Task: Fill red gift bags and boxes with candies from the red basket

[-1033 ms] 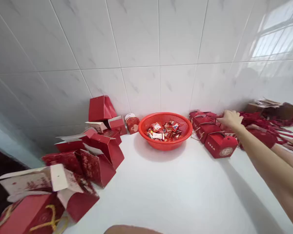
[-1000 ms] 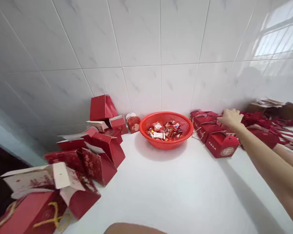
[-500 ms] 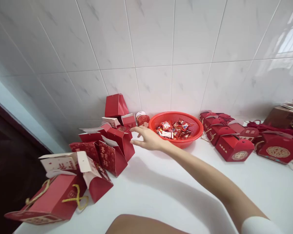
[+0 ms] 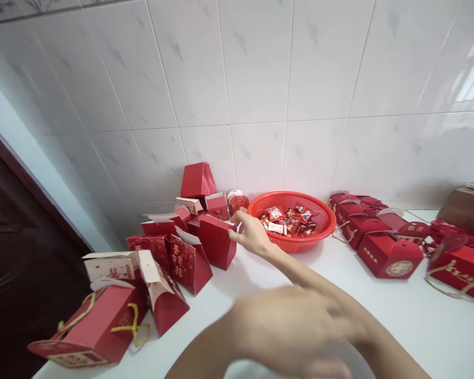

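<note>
Clerk A: Head view, only view. R hand (image 4: 253,235)?
Clerk B: Reaching fwd, just beside basket. Thumb + fingers clamped on upper RH edge of plain red box (image 4: 218,243).
A: Pos. of that box?
B: Upright on white table (image 4: 430,337), at RH edge of the LH grp, behind the gold-lettered box (image 4: 189,263).
A: L hand (image 4: 290,329)?
B: Foreground, nr bottom ctr, overlapping R forearm in view. Motion-blurred; fingers apart or together, can't tell. Nothing seen in it.
A: LH grp, rest of?
B: Several red boxes, flaps up. Incl. 1 w/ cream flap (image 4: 164,295); 1 w/ yellow cord (image 4: 133,326), nearest the front; 1 raised box (image 4: 197,180) at back, nr wall, above others. Exact qty unclear, overlaps.
A: Ctr?
B: 1 red basket (image 4: 296,246), perforated, round, w/ wrapped sweets (image 4: 294,222) inside. Small rounded box (image 4: 238,203), white top, btwn basket & LH grp.
A: RH side?
B: Row of closed red boxes (image 4: 391,256), front one w/ round gold emblem. Further R: red box w/ cord handle (image 4: 464,271); brown carton (image 4: 464,207) behind, partly cut by frame edge.
A: Backdrop?
B: Tiled wall (image 4: 260,68), pale w/ grey veining. Dark door (image 4: 19,284), far L.
</note>
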Available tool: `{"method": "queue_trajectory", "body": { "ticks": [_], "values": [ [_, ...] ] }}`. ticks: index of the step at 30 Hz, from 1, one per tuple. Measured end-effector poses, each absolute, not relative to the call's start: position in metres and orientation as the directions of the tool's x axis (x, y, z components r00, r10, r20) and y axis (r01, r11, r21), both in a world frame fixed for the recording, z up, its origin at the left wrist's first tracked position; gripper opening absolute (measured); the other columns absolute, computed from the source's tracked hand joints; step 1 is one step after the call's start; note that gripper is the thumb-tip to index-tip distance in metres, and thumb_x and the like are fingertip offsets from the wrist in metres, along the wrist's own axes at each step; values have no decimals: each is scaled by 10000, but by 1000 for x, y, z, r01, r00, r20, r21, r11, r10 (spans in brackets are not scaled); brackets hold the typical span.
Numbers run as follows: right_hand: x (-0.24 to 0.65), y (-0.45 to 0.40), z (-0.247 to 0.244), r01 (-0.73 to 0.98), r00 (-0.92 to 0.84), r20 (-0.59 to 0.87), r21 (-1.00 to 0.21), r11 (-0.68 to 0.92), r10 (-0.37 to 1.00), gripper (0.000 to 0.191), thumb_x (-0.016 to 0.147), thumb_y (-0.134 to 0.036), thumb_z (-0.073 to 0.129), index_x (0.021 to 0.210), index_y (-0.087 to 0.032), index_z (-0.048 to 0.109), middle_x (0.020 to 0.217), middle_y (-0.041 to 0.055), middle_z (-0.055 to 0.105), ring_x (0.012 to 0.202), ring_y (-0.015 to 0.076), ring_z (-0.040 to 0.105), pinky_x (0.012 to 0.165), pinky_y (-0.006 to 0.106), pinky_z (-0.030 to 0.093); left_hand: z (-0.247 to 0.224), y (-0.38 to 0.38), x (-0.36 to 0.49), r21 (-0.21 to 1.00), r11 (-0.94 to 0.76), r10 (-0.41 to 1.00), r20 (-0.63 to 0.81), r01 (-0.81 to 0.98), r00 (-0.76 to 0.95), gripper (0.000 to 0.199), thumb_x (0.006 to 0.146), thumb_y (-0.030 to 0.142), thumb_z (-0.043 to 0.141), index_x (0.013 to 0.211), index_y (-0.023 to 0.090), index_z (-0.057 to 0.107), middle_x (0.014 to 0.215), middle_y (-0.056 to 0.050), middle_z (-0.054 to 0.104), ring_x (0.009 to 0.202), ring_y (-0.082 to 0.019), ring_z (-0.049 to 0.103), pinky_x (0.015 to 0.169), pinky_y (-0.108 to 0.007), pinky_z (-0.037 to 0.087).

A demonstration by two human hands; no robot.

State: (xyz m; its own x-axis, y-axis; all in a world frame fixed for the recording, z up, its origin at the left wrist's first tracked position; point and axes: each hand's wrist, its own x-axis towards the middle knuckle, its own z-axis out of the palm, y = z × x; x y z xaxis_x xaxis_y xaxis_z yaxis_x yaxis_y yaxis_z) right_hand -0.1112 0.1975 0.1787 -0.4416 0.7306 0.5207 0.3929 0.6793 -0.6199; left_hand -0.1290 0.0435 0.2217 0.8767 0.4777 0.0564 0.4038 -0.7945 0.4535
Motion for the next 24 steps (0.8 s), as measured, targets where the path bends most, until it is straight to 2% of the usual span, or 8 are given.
{"method": "queue_trajectory", "body": {
  "ticks": [2, 5, 8, 11, 14, 18, 20, 24],
  "values": [
    [-87, 189, 176, 444, -395, 536, -599, 666, 746, 154, 758, -164, 638, 869, -223, 549, 803, -14, 670, 672, 156, 590, 635, 265, 391, 249, 64, -153, 421, -693, 672, 81, 586, 736, 377, 918, 373, 559, 1269, 247, 611, 1256, -91, 661, 1157, -277, 619, 951, -387, 494],
    [-55, 167, 177, 520, -350, 582, -531, 669, 734, 139, 758, -195, 652, 849, -218, 549, 771, -8, 675, 685, 170, 599, 689, 288, 389, 270, 86, -193, 453, -380, 919, 84, 807, 386, 386, 925, 448, 489, 1208, 233, 640, 1074, -81, 721, 954, -266, 686, 792, -345, 531],
    [-36, 141, 183, 565, -337, 592, -495, 660, 732, 128, 779, -190, 656, 852, -217, 554, 752, -22, 668, 674, 160, 594, 752, 303, 389, 270, 103, -220, 507, -52, 994, -53, 861, 91, 529, 892, 562, 474, 1295, 234, 577, 934, -61, 725, 699, -229, 705, 623, -307, 530],
    [-31, 119, 191, 541, -407, 565, -484, 687, 718, 135, 791, -212, 696, 801, -210, 562, 714, -23, 656, 671, 156, 590, 754, 302, 393, 261, 119, -226, 574, 76, 981, -191, 815, 43, 595, 832, 576, 544, 1311, 224, 554, 981, -73, 718, 654, -211, 708, 566, -277, 528],
    [-32, 108, 194, 435, -526, 527, -508, 744, 667, 107, 824, -207, 688, 805, -206, 582, 751, -13, 675, 703, 157, 605, 726, 284, 405, 257, 128, -218, 570, 19, 971, -206, 821, 121, 608, 806, 537, 581, 1319, 211, 549, 939, -72, 715, 673, -207, 697, 554, -259, 513],
    [-32, 111, 194, 343, -630, 462, -556, 757, 624, 37, 853, -203, 659, 845, -208, 623, 850, 8, 710, 765, 169, 631, 688, 268, 425, 257, 131, -207, 435, -125, 966, -150, 892, 209, 656, 792, 390, 599, 1412, 218, 473, 849, -37, 700, 602, -179, 635, 527, -248, 456],
    [-29, 117, 194, 362, -622, 440, -572, 737, 647, 34, 862, -212, 644, 828, -212, 642, 813, 7, 708, 726, 168, 627, 662, 267, 428, 257, 131, -207, 407, -188, 954, -142, 894, 265, 622, 794, 332, 588, 1399, 225, 490, 882, -40, 709, 624, -182, 637, 537, -251, 446],
    [-14, 135, 198, 396, -509, 496, -590, 703, 703, 78, 888, -221, 603, 834, -214, 659, 850, 27, 693, 750, 173, 633, 687, 280, 453, 258, 132, -209, 473, -365, 909, -3, 802, 416, 489, 866, 292, 517, 1350, 232, 547, 1023, -44, 725, 863, -198, 670, 694, -249, 469]
  ]
}}
